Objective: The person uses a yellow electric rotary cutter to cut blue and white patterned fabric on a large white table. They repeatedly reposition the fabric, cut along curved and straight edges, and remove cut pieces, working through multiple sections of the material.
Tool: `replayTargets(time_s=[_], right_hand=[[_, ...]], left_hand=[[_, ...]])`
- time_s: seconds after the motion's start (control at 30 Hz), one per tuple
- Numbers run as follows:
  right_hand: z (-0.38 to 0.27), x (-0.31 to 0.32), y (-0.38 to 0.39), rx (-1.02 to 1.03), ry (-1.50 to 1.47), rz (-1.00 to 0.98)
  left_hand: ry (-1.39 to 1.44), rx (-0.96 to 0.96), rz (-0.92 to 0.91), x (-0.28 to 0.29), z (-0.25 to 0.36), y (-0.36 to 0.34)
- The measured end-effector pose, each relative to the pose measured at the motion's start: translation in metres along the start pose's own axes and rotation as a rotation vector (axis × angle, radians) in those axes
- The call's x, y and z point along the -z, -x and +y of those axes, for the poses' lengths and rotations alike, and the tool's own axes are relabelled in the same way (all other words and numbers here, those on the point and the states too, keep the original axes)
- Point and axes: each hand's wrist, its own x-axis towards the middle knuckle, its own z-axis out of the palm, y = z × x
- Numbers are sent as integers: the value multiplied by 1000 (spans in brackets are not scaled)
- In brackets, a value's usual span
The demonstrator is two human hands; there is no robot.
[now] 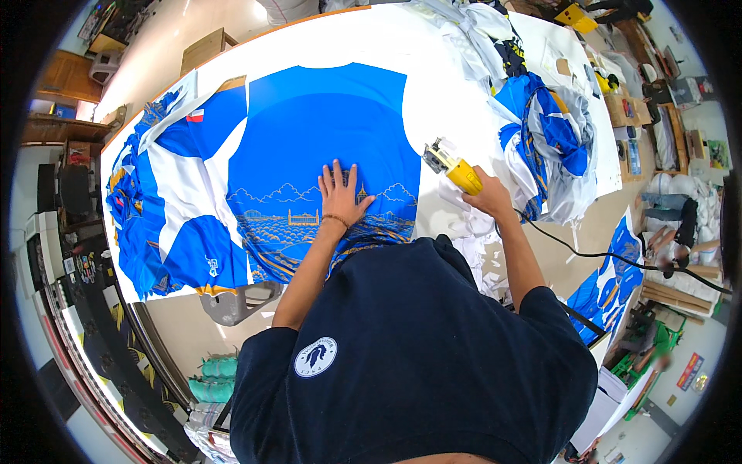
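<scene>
A blue shirt panel (309, 124) with gold and white line drawings lies flat on the white table (371, 39), its lower end hanging over the near edge by my body. My left hand (340, 197) presses on the panel with fingers spread. In my right hand (488, 195) is a yellow handheld electric cloth cutter (462, 176), gripped by its body. Its metal head points to the far left, just off the panel's right side. A black cord (572, 249) runs from it to the right.
Printed blue and white fabric (193, 170) spreads to the left, partly bunched. A heap of blue and white cloth (541, 131) sits on the right, with white scraps (471, 39) beyond it. More printed cloth (610, 278) hangs at the lower right. Green bundles (215, 379) stand below left.
</scene>
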Motion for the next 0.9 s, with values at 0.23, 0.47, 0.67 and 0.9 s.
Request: replayTargets(time_s=[0.23,0.47,0.67,0.9], right_hand=[[-3,-8,-8,-18,16,-32],[-12,-8,-9,-38,-3,-48],[-25,-9,-12,-73,-5,-38],[-53,-14,-4,-155,-32,-32]], left_hand=[[97,62,-45,-6,-8,8],[268,72,143,-7,-30,24],[349,150,168,1,-50,28],[382,173,204,1,-71,34]])
